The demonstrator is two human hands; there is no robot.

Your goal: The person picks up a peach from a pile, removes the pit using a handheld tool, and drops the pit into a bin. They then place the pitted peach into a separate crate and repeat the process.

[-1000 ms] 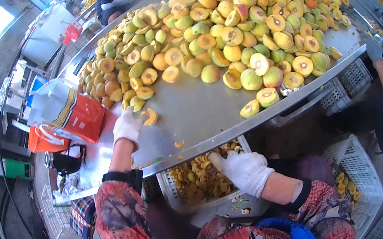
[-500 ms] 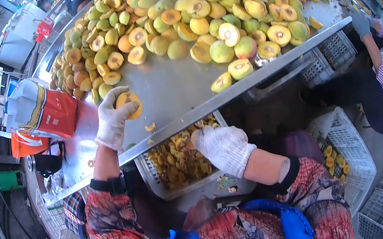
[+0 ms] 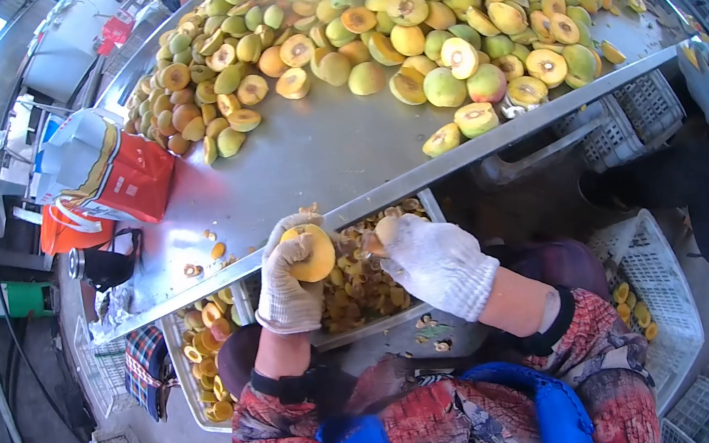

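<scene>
My left hand (image 3: 289,278), in a white knit glove, is wrapped round a yellow fruit half (image 3: 313,253) near the edge of the metal table (image 3: 289,162). To its right my right hand (image 3: 435,262), also gloved, is closed round a small tool (image 3: 374,244) that is mostly hidden; its brownish tip points toward the fruit half. Both hands are over a crate (image 3: 434,207) of brown and yellow scraps (image 3: 365,287). A large pile of cut fruit (image 3: 360,21) covers the back of the table.
A red and white bag (image 3: 130,178) stands at the table's left. Below left is a crate (image 3: 184,364) of fruit halves; another crate (image 3: 666,288) stands at right. At far right a co-worker's gloved hand (image 3: 700,79) is by the table edge.
My left hand has come down and right from the table to beside my right hand, with the fruit half in it. The view has shifted, so the lower-left crate of fruit now shows.
</scene>
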